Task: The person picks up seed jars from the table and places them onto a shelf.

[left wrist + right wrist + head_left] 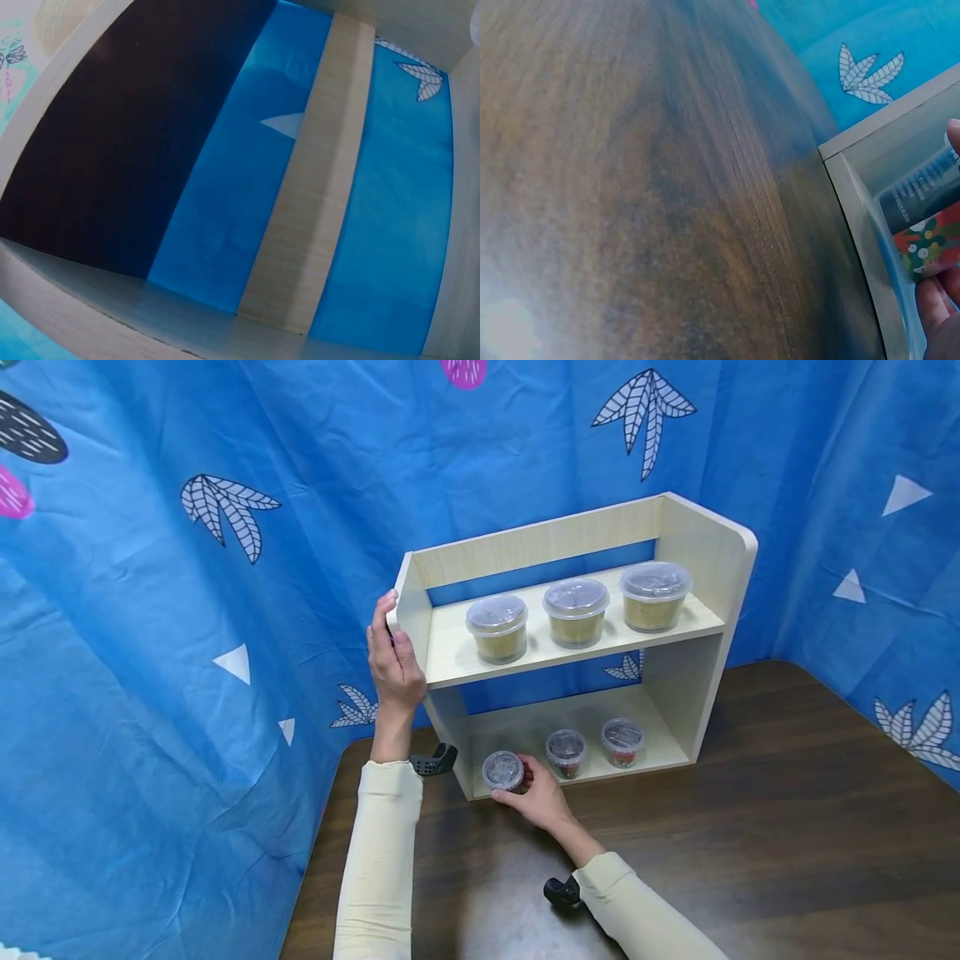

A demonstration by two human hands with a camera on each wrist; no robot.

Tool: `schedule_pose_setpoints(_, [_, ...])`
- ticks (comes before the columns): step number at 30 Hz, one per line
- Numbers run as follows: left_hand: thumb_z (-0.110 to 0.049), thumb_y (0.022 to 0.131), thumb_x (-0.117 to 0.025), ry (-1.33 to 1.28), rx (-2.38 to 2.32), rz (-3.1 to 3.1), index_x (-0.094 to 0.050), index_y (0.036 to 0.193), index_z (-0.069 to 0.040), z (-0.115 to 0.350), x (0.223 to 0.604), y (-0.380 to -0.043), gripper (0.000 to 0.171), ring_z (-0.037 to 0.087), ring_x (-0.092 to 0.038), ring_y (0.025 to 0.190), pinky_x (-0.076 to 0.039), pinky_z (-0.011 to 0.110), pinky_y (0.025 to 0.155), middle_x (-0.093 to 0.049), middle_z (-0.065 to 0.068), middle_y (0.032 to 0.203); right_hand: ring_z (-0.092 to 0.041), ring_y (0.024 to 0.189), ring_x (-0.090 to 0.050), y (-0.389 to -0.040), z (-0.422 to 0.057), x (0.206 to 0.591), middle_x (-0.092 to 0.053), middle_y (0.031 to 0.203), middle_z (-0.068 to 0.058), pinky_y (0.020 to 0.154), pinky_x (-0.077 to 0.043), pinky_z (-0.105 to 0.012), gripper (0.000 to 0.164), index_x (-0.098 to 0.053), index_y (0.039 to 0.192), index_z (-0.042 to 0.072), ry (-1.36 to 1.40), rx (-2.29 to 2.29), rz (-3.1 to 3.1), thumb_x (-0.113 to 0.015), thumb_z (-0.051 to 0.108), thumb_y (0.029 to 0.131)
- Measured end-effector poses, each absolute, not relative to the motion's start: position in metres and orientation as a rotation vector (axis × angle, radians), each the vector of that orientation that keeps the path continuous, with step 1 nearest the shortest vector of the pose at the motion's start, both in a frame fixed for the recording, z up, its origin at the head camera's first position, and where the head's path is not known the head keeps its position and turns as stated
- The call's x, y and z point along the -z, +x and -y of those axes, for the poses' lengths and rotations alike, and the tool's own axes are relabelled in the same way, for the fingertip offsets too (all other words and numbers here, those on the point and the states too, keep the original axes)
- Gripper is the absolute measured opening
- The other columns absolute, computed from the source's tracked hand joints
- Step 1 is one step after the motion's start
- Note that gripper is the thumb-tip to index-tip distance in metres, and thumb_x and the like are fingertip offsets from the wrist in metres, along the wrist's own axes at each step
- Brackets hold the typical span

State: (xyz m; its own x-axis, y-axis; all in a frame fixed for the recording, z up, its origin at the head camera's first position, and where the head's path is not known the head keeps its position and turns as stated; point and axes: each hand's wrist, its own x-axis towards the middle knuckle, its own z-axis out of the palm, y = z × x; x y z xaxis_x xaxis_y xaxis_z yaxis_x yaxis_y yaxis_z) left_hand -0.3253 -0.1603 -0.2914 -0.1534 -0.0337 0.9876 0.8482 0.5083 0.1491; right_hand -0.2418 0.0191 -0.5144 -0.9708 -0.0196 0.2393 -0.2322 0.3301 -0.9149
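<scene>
A pale wooden two-tier shelf [577,664] stands on the table. My left hand [395,664] holds the upper front edge of its left side panel; the hand itself does not show in the left wrist view. On the lower tier at the left, my right hand [538,793] grips a small round lidded tub [502,770] between thumb and fingers. In the right wrist view, that tub [930,232] has a dark band with print and a red flowered part, with fingers [934,307] on it. Two similar small tubs, a middle one [566,752] and a right one [622,742], stand alongside.
Three larger lidded tubs with yellowish contents, a left one [498,631], a middle one [576,614] and a right one [655,597], stand on the upper tier. Blue patterned cloth [337,510] hangs behind and beside the dark wooden table [787,827].
</scene>
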Motion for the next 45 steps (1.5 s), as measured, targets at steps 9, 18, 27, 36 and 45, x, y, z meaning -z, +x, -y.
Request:
schedule_pose_setpoints(9, [-0.031, 0.105, -0.034, -0.719, 0.898, 1.553, -0.045, 0.135, 0.003, 0.161, 0.294, -0.326, 0.046, 0.034, -0.051, 0.118, -0.051, 0.047, 0.093, -0.051, 0.017, 0.139, -0.031, 0.101, -0.064, -0.249, -0.021, 0.521, -0.063, 0.116, -0.019, 0.087, -0.053, -0.044, 0.073, -0.054, 0.129, -0.005, 0.166, -1.681, 2.358, -0.088, 0.023, 0.072])
schedule_pose_setpoints(18, [-0.03, 0.105, -0.035, -0.726, 0.901, 1.557, -0.044, 0.135, 0.003, 0.161, 0.292, -0.326, 0.046, 0.034, -0.051, 0.118, -0.051, 0.046, 0.092, -0.05, 0.018, 0.14, -0.034, 0.102, -0.064, -0.254, -0.02, 0.524, -0.063, 0.115, -0.02, 0.086, -0.052, -0.046, 0.069, -0.055, 0.127, -0.005, 0.141, -1.648, 2.331, -0.087, 0.021, 0.073])
schedule_pose_setpoints(27, [-0.032, 0.105, -0.034, -0.726, 0.889, 1.569, -0.043, 0.136, 0.003, 0.162, 0.292, -0.326, 0.047, 0.033, -0.051, 0.118, -0.05, 0.046, 0.093, -0.05, 0.018, 0.14, -0.033, 0.101, -0.064, -0.256, -0.019, 0.521, -0.063, 0.116, -0.021, 0.085, -0.052, -0.046, 0.071, -0.053, 0.13, -0.006, 0.124, -1.638, 2.37, -0.086, 0.023, 0.074])
schedule_pose_setpoints(36, [-0.031, 0.105, -0.035, -0.729, 0.873, 1.565, -0.042, 0.136, 0.001, 0.161, 0.292, -0.327, 0.045, 0.031, -0.052, 0.118, -0.051, 0.045, 0.092, -0.05, 0.017, 0.141, -0.034, 0.101, -0.064, -0.261, -0.016, 0.518, -0.064, 0.115, -0.021, 0.085, -0.052, -0.047, 0.071, -0.052, 0.13, -0.007, 0.107, -1.626, 2.387, -0.086, 0.023, 0.074])
schedule_pose_setpoints(45, [-0.034, 0.105, -0.034, -0.725, 0.872, 1.579, -0.042, 0.137, 0.002, 0.161, 0.292, -0.325, 0.048, 0.033, -0.05, 0.117, -0.049, 0.045, 0.093, -0.049, 0.018, 0.141, -0.034, 0.103, -0.063, -0.263, -0.014, 0.518, -0.063, 0.116, -0.022, 0.087, -0.051, -0.047, 0.071, -0.053, 0.129, -0.007, 0.109, -1.609, 2.396, -0.086, 0.024, 0.075])
